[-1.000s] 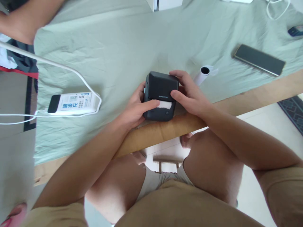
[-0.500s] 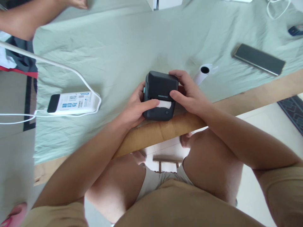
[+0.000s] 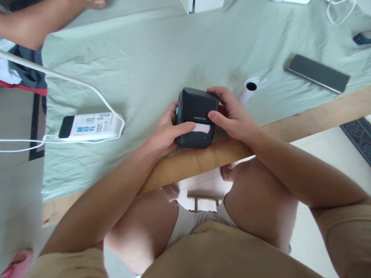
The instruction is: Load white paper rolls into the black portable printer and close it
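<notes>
A small black label printer is held between my two hands at the near edge of the table. White paper sticks out of the slot on its front. My left hand grips the printer's left side, its thumb lying over the slot beside the paper. Around the right side curls my right hand, with the thumb on the lid and fingers at the far corner. The fingers under the printer are partly hidden. Just beyond my right hand is a white paper roll with a dark core.
A dark phone lies at the right. On the left sits a white power bank with a white cable. A white box stands at the back. Another person's arm reaches in at the upper left.
My hands and the printer have stayed almost still. The other person's hand at the upper left has shifted slightly up.
</notes>
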`<state>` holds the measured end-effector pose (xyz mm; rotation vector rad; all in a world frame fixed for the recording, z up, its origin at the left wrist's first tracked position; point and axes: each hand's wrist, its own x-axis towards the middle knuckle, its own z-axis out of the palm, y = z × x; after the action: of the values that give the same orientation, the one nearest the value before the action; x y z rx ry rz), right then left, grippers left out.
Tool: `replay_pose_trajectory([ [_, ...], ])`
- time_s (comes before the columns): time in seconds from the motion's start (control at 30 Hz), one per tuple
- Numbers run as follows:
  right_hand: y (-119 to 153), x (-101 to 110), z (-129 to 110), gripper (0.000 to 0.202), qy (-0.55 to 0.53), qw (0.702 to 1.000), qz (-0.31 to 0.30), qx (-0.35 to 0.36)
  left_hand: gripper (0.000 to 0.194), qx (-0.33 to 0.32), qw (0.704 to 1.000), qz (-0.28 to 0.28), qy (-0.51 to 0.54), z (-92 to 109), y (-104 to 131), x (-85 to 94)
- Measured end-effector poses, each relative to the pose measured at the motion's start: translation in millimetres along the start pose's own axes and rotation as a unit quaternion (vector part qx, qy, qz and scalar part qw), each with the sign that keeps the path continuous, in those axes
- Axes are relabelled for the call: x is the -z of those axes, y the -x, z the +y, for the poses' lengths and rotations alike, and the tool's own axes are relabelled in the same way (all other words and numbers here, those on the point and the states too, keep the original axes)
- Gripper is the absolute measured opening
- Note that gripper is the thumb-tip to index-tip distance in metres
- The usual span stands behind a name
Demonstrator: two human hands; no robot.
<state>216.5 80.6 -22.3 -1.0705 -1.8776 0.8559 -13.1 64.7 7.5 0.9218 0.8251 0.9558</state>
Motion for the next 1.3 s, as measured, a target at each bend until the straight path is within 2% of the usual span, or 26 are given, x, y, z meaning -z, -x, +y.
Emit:
replay_pose_trajectory([
  [0.5, 0, 1, 4, 0.053, -0.019, 1.000, -0.006, 0.022, 0.070, 0.005, 1.000, 0.002, 0.013, 2, 0, -1.1],
  [0.7, 0, 2, -6, 0.056, -0.028, 1.000, -0.011, -0.006, 0.072, -0.004, 0.999, -0.009, 0.034, -1, -1, 0.3],
  [0.87, 0, 3, -14, 0.058, -0.046, 0.998, -0.015, -0.041, 0.067, -0.015, 1.000, -0.009, 0.019, -2, -1, 1.2],
  [1.3, 0, 2, -13, 0.060, -0.058, 0.998, -0.014, -0.038, 0.070, -0.001, 0.999, 0.005, 0.033, 1, 0, -2.4],
])
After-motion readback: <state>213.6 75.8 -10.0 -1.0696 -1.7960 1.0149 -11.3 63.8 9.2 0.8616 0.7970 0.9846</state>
